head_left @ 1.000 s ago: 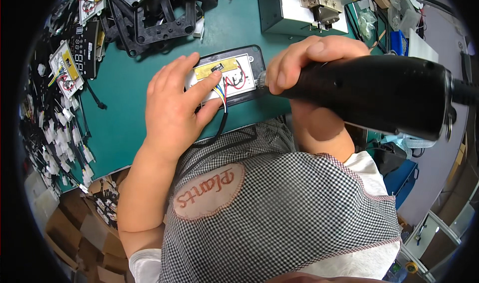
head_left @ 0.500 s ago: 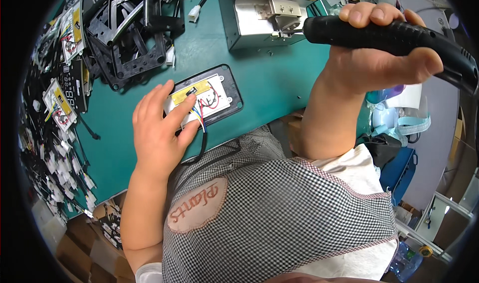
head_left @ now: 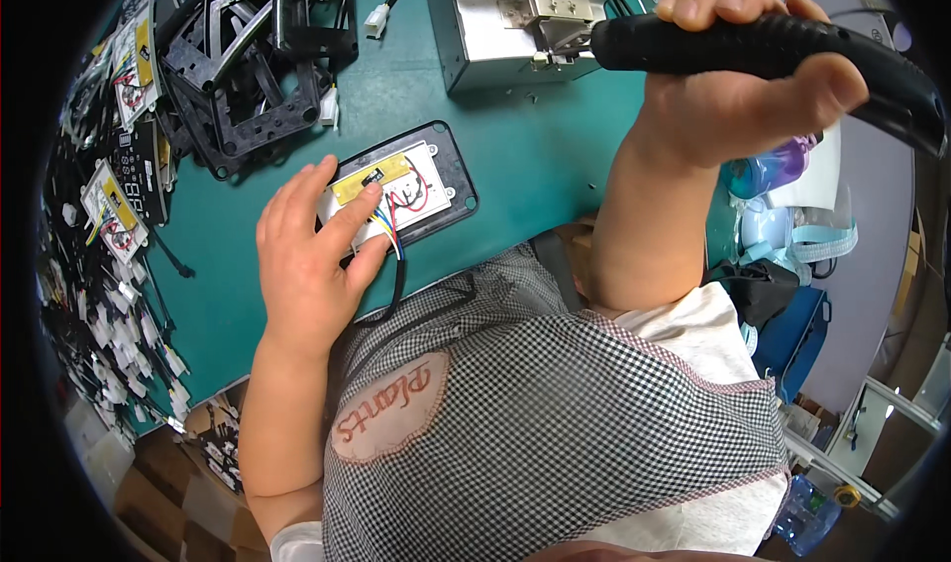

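Observation:
My right hand [head_left: 733,87] is closed around a black electric screwdriver [head_left: 713,47], held nearly level with its front end at the metal mechanism of a screw feeder [head_left: 495,37]. The tip is hard to make out against the metal. On the green mat, my left hand [head_left: 307,245] lies with its fingers stretched over the left end of a black plastic frame [head_left: 458,171]. A white circuit board [head_left: 436,188] with a yellow strip sits in that frame. Index finger and thumb rest on the board, beside red, blue, yellow and white wires that join a black cable [head_left: 399,285].
Black plastic frames [head_left: 248,116] are stacked at the back left. More wired boards [head_left: 114,210] and a heap of cables with white connectors [head_left: 124,334] cover the left edge. At the right are a purple-blue bottle [head_left: 768,171] and a blue bin [head_left: 797,344].
The whole scene has shifted slightly up and left in view. My right hand keeps its grip, with the screwdriver's front end still at the feeder. My left hand stays on the board.

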The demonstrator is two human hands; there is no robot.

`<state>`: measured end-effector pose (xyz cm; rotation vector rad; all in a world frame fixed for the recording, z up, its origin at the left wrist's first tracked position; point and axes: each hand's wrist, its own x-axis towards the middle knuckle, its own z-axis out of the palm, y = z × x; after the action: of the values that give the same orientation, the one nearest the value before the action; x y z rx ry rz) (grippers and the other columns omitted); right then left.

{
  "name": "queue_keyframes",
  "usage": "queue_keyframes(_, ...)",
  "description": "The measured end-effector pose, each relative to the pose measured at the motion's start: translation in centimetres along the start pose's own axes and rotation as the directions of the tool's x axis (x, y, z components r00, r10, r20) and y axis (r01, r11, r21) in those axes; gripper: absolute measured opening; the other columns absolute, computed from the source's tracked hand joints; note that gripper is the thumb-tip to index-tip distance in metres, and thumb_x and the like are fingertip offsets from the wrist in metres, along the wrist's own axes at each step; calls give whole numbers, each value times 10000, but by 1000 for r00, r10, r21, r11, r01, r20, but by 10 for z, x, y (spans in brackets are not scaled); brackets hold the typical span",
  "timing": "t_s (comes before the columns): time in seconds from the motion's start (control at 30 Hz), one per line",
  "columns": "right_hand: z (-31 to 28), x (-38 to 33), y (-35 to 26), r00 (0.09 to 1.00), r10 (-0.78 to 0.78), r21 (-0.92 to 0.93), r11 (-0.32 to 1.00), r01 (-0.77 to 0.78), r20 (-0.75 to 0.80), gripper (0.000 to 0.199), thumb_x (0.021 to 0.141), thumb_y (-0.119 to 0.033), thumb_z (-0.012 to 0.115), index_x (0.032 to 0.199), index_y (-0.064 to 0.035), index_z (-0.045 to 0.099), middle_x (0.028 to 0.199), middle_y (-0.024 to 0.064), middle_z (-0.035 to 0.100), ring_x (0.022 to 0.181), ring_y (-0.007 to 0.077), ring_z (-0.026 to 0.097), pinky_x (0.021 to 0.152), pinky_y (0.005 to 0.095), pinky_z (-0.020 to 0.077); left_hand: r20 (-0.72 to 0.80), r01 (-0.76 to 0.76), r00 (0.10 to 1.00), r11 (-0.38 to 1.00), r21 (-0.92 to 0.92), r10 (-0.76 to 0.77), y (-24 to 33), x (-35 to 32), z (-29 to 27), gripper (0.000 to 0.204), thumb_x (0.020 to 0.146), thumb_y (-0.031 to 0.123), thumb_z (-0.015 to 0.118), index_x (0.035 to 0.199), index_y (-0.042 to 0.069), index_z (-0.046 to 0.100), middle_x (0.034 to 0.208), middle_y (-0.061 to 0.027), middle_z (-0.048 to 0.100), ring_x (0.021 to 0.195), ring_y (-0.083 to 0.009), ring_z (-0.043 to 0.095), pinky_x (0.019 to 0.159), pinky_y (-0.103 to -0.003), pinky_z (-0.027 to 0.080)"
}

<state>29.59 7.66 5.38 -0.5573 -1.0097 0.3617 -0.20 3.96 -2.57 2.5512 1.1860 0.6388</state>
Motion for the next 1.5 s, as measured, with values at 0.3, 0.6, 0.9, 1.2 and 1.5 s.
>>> queue_keyframes(0.3, -7, -5, 5, 957, 160, 42, 984, -175, 240, 743, 789, -788, 458, 1080, -113, 571, 727, 97, 603, 562, 233, 590, 533, 366, 515, 17, 7, 1000, 1000, -15, -6, -1, -4, -3, 448, 659, 201, 780, 1097, 153, 695, 1278, -156, 553, 1169, -358, 525, 981, -460, 402)
queue_keyframes(0.6, 53, -71, -3, 805, 82, 384, 848, -366, 587, 873, 806, -715, 541, 1342, -35, 427, 966, 131, 567, 731, 242, 585, 629, 384, 503, 179, 114, 980, 983, -146, -87, -31, -21, -32, 596, 707, 138, 744, 1279, 112, 578, 1394, -136, 476, 1294, -348, 432, 1055, -428, 370)
queue_keyframes(0.9, 98, -117, 24, 718, 1, 436, 794, -424, 696, 844, 805, -631, 619, 1307, 2, 375, 905, 163, 568, 695, 266, 602, 612, 377, 527, 41, 106, 994, 983, -153, -101, -35, -32, -17, 579, 656, 130, 749, 1217, 103, 607, 1317, -111, 546, 1242, -317, 491, 1023, -422, 418)
queue_keyframes(1.2, 112, -134, 16, 673, 189, 198, 869, -454, 715, 751, 794, -542, 682, 1223, 3, 395, 840, 164, 570, 646, 254, 580, 560, 358, 511, -19, 73, 997, 970, -231, -79, -41, -33, -14, 532, 657, 166, 747, 1163, 65, 618, 1292, -145, 546, 1238, -323, 484, 996, -413, 441)
queue_keyframes(1.5, 119, -138, 15, 751, 205, 299, 827, -476, 628, 778, 792, -599, 662, 1235, -9, 415, 843, 146, 564, 640, 247, 581, 567, 375, 512, -57, 61, 995, 967, -247, -78, -42, -35, -14, 592, 634, 158, 771, 1197, 84, 608, 1293, -146, 549, 1223, -341, 498, 1005, -431, 436)
